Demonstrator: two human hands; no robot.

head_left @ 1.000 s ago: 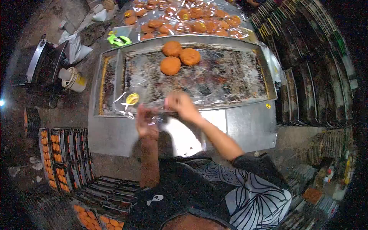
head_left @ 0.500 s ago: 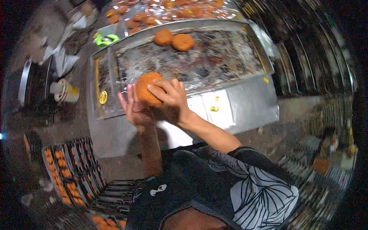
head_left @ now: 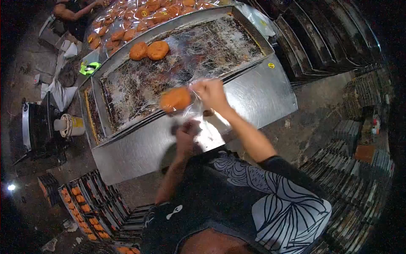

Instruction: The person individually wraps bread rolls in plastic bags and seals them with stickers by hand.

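Observation:
A round orange-brown bun [head_left: 175, 100] hangs in a clear plastic bag over the near edge of the metal tray [head_left: 127, 93]. My right hand [head_left: 211, 95], smeared by motion, is closed on the gathered mouth of the bag, to the right of the bun. Just below the bun is my left hand [head_left: 186, 134], in shadow; its fingers are dark and blurred, and whether they touch the bag cannot be told. Two more unwrapped buns [head_left: 148, 51] lie side by side at the tray's far edge.
Beyond the tray is a heap of bagged buns [head_left: 144, 15]. Another person's arm [head_left: 80, 13] shows at the far left. A yellow-green tape roll [head_left: 89, 67] sits left of the tray. Racks of buns [head_left: 84, 209] stand at lower left; stacked dark trays [head_left: 321, 38] at right.
The bun has left the grasp of both hands and now hangs in its bag from my right hand, which moved right. My left hand dropped lower. The view has turned.

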